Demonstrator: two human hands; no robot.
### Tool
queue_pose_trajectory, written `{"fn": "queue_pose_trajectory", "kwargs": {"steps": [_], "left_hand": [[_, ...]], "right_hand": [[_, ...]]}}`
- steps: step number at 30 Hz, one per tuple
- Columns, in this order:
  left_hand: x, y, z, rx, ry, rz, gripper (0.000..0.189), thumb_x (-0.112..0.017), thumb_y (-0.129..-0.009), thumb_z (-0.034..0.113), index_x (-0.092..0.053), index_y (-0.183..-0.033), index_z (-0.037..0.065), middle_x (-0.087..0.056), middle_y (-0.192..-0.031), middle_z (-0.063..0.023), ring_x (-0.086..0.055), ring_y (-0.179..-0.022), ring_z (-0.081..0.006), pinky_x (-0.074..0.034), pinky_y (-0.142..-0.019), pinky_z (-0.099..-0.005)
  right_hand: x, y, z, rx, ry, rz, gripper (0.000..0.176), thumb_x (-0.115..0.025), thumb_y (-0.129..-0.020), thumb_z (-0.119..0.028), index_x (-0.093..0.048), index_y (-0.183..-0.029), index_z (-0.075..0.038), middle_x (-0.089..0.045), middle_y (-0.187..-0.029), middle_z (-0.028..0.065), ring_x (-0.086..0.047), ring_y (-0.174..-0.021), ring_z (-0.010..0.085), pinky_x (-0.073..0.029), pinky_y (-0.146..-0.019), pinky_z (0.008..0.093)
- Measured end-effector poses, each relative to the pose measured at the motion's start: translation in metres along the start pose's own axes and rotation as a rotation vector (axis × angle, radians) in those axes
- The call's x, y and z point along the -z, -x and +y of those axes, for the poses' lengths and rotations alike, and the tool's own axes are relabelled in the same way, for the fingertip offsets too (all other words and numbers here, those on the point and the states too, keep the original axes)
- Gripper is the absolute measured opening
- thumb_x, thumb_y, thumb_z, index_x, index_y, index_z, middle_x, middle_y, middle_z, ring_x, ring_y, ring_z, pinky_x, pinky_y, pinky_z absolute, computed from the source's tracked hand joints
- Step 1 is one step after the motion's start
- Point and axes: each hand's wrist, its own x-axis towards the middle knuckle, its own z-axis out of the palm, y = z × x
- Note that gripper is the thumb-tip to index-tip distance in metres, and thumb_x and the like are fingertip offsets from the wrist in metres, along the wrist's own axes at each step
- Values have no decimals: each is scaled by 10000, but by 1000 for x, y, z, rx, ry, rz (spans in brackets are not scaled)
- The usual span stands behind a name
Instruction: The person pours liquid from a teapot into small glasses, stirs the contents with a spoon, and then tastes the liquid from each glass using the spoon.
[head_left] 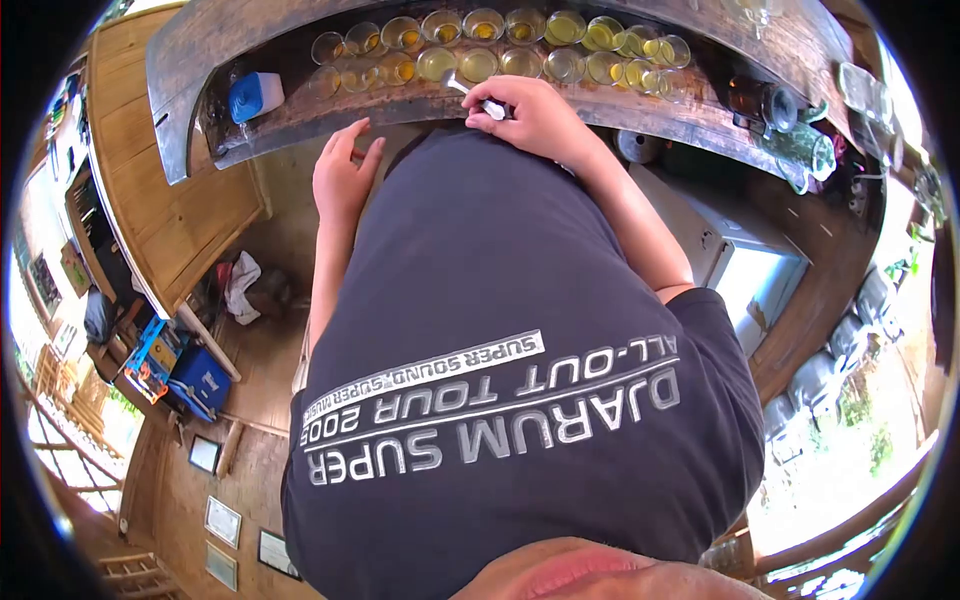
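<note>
Between the fingers of my right hand (520, 112) is a metal spoon (457, 83), its bowl end at the near row of small glasses. Those glasses stand in two rows on the dark wooden counter (300, 125). One near-row glass (436, 66) beside the spoon tip holds pale yellow liquid; a far-row glass (483, 27) shows something orange inside. My left hand (347, 165) is off the counter's near edge, fingers apart and holding nothing.
A blue and white container (255, 97) sits at the counter's left end. At the right end are a dark jar (777, 105) and a green glass mug (808, 152). A blue box (200, 382) stands low on the left.
</note>
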Motion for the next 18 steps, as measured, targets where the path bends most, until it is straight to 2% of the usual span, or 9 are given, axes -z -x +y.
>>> {"fn": "queue_pose_trajectory", "kwargs": {"steps": [2, 4, 6, 9, 12, 14, 15, 16, 18], "left_hand": [[-8, 3, 2, 2, 13, 42, 416, -867, -1000, 279, -791, -1362, 88, -812, -1235, -63, -769, -834, -198, -610, -809, -355], [-14, -2, 8, 3, 18, 80, 413, -871, -998, 269, -793, -1357, 81, -812, -1232, -71, -770, -836, -203, -611, -812, -356], [-18, -10, 14, -54, 18, 69, 423, -887, -999, 213, -779, -1379, 61, -820, -1277, -92, -760, -822, -166, -612, -786, -336], [-18, -31, 21, -115, 34, 60, 426, -890, -983, 263, -792, -1355, 78, -814, -1260, -88, -772, -835, -191, -619, -822, -347], [-18, -58, 18, -132, 8, -30, 436, -875, -980, 328, -796, -1359, 126, -803, -1289, -72, -789, -870, -228, -632, -848, -371], [-17, -79, 12, -298, -41, -73, 478, -884, -961, 361, -786, -1377, 148, -793, -1335, -64, -798, -909, -257, -642, -866, -392], [-13, -88, 11, -282, -32, -172, 500, -886, -945, 364, -772, -1381, 147, -783, -1364, -64, -800, -1013, -299, -645, -905, -418], [-10, -101, 9, -314, -33, -171, 500, -886, -945, 364, -772, -1381, 147, -783, -1364, -64, -800, -1013, -299, -645, -905, -418], [-9, -120, 0, -551, -79, -242, 539, -900, -942, 391, -763, -1402, 146, -782, -1381, -75, -808, -1068, -309, -647, -922, -421]], "right_hand": [[4, -8, 9, 34, -23, -10, 298, -856, -1035, -265, -795, -1252, -70, -823, -1104, 105, -771, -986, 253, -599, -874, 375], [7, -13, 15, 45, -24, 11, 295, -826, -1054, -297, -804, -1239, -68, -829, -1134, 134, -786, -1052, 324, -607, -948, 418], [12, -16, 16, -59, -63, -2, 322, -779, -1093, -332, -811, -1281, -72, -836, -1153, 135, -793, -1060, 292, -606, -952, 408], [18, -24, 14, -102, -49, 24, 349, -741, -1125, -345, -809, -1308, -57, -843, -1148, 133, -798, -1063, 261, -605, -947, 395], [2, -26, 25, -210, -274, 93, 389, -690, -1161, -360, -801, -1326, -25, -848, -1146, 132, -801, -1064, 248, -605, -948, 382], [-9, -32, 26, -186, -213, 185, 410, -650, -1188, -358, -798, -1324, -2, -849, -1137, 124, -799, -1075, 226, -602, -953, 375], [-16, -37, 32, -197, -186, 207, 387, -655, -1177, -342, -806, -1311, -11, -849, -1158, 137, -803, -1107, 259, -609, -972, 387], [-24, -43, 32, -188, -176, 236, 387, -655, -1177, -342, -806, -1311, -11, -849, -1158, 137, -803, -1107, 259, -609, -972, 387], [-44, -50, 33, -38, 158, 376, 341, -678, -1149, -308, -819, -1269, -21, -835, -1126, 134, -790, -1102, 325, -617, -959, 423]]}}
